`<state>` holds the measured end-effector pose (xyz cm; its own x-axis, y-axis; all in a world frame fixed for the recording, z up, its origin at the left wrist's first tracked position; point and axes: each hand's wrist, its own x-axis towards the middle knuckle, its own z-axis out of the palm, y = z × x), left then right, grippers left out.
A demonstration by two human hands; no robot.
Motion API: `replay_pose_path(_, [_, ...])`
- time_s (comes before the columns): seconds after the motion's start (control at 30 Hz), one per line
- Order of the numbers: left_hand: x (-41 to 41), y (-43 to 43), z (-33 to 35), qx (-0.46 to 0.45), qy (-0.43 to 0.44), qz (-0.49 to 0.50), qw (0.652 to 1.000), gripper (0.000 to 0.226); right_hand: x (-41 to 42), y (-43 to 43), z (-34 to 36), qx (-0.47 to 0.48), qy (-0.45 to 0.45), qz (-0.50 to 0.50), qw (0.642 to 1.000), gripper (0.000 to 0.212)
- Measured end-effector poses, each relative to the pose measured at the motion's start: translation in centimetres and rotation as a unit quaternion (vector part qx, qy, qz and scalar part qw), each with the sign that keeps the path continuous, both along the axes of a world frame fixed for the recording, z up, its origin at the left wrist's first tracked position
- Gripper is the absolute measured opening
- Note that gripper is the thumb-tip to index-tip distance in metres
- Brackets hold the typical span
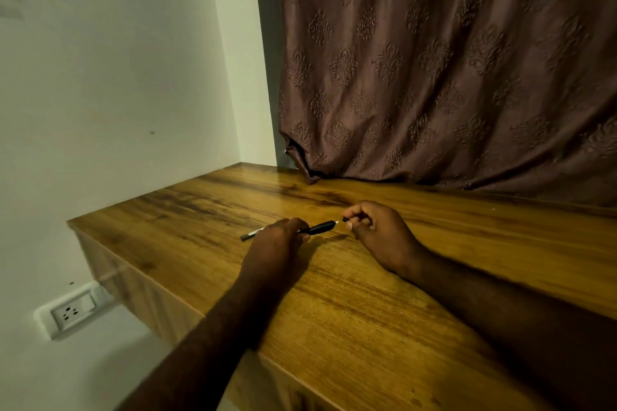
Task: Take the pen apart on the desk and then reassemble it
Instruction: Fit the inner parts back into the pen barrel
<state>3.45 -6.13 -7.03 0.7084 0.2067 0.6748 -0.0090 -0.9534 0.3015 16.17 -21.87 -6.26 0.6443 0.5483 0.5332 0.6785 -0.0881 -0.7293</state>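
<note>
A black pen (320, 227) lies nearly level just above the wooden desk (350, 294), its grey rear end pointing left and a small white tip showing at its right end. My left hand (277, 243) grips the pen's middle from above. Just off that white tip, my right hand (380, 230) pinches a small dark pen piece (346, 219) between thumb and fingers. A narrow gap separates the piece from the pen. Most of the piece is hidden by my fingers.
A brown patterned curtain (450, 70) hangs along the desk's back edge. A white wall (117, 93) borders the desk on the left, with a wall socket (71, 310) below desk level. The desk's left edge runs diagonally under my left forearm.
</note>
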Motion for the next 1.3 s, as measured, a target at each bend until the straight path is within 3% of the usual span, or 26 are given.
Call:
replay_pose_path(0.37, [0.00,0.07,0.04,0.002,0.005,-0.004,1.000,0.013,-0.39,-0.15,-0.05,-0.016,-0.028,0.010,0.999,0.016])
replay_pose_path(0.67, [0.10,0.31,0.05,0.003,0.012,-0.037,0.999,0.015,-0.81,-0.03,-0.04,-0.003,0.069,0.046,0.997,0.017])
replay_pose_path(1.03, [-0.10,0.32,0.13,-0.010,0.013,-0.081,0.997,0.014,-0.75,0.25,0.09,-0.011,0.127,0.069,0.989,0.023])
replay_pose_path(1.13, [-0.40,-0.06,0.28,-0.036,-0.005,-0.070,0.997,0.019,-0.35,0.14,0.22,0.029,0.158,0.077,0.984,0.014])
replay_pose_path(1.23, [-0.51,-0.27,0.46,-0.060,-0.003,-0.070,0.996,0.034,-0.05,0.00,0.00,0.033,0.146,0.074,0.986,0.010])
replay_pose_path(1.3, [-0.51,-0.37,0.38,-0.059,-0.004,-0.075,0.995,0.029,-0.11,0.08,-0.13,0.026,0.122,0.078,0.989,0.011])
